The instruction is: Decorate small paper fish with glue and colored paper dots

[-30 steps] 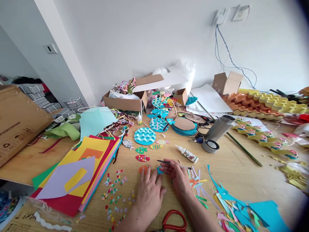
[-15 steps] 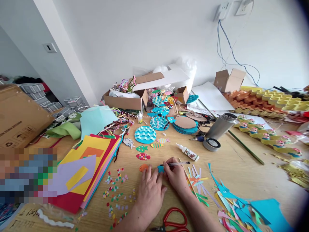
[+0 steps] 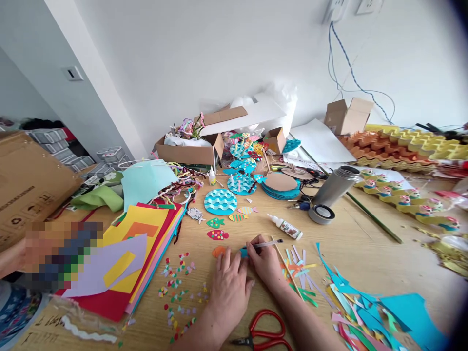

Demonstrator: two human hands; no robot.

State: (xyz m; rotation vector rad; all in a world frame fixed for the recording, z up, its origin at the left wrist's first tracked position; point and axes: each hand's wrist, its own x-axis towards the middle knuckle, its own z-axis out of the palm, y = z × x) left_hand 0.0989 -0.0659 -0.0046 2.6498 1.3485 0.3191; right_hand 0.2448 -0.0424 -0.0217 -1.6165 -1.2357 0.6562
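Standing against a white wall (image 3: pixel 175 58), the wood-grain table (image 3: pixel 343 243) bears a glue bottle (image 3: pixel 288 229) beyond the hands and red-handled scissors (image 3: pixel 268 334) between the forearms. The left hand (image 3: pixel 232 282) rests palm down, fingers slightly spread, fingertips beside an orange paper fish (image 3: pixel 218 251) and at the edge of a blue paper piece (image 3: pixel 243 252). The right hand (image 3: pixel 265 262) pinches a slim pen (image 3: pixel 270 243) between thumb and fingers, the shaft pointing to the right. The blue paper piece lies on the table at both hands' fingertips, partly covered; its full outline is hidden
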